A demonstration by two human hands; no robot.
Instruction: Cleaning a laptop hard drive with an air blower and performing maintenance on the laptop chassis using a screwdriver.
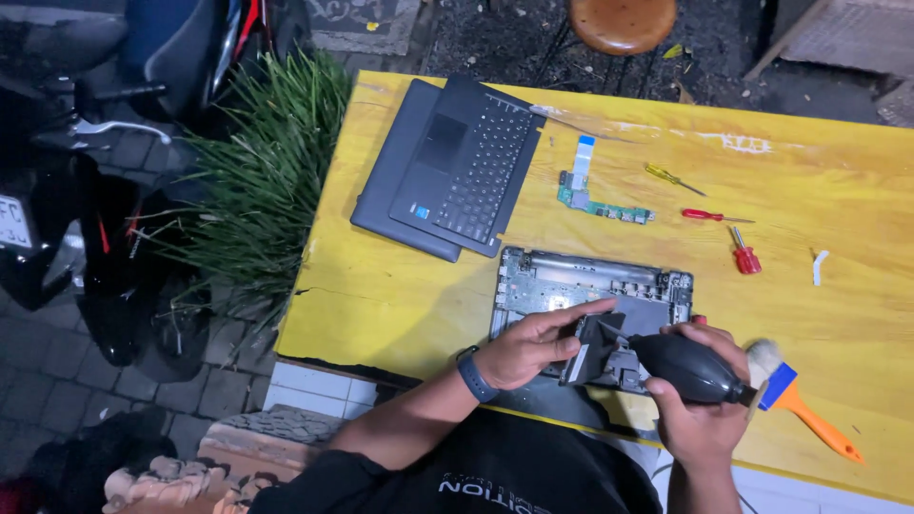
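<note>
An opened laptop base (590, 286) with bare circuit board lies on the yellow table (381, 295). My left hand (533, 345) grips a small black part (592, 350) over the base's front edge. My right hand (700, 409) is closed around a black rubber air blower (685, 366), its nozzle pointing left at that black part. A dark band sits on my left wrist.
A detached laptop keyboard cover (452, 167) lies at the table's back left. A green circuit strip (595, 200), a yellow screwdriver (671, 178), two red screwdrivers (714, 216) and an orange-handled brush (795, 395) lie around. A plant (267, 181), a motorbike and a wooden stool (621, 21) stand nearby.
</note>
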